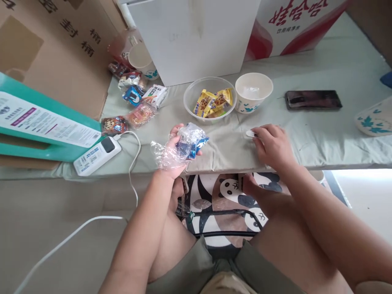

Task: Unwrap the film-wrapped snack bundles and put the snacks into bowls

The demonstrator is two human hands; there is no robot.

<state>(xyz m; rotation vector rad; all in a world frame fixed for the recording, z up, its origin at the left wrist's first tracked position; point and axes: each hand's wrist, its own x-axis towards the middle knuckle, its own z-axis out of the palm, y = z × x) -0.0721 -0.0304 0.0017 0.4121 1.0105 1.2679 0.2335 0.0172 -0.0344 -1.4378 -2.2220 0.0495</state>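
Crumpled clear and blue wrappers (192, 141) lie in my left hand (176, 153), whose fingers curl up around them over the table's front edge. My right hand (272, 145) pinches a small white object (250, 133) between thumb and fingertips, low over the cloth. Behind and between the hands is a clear round bowl (188, 107) with several yellow snack packets (203, 103). A paper cup (254, 92) with a leaf pattern stands against the bowl's right side, with something clear inside it.
Several wrapped snacks (141, 115) lie left of the bowl, near another paper cup (142, 59). A power strip (97, 156) with a white cable sits at the front left beside a green box (45, 118). A phone (313, 100) and a leaf-patterned cup (375, 118) are at the right.
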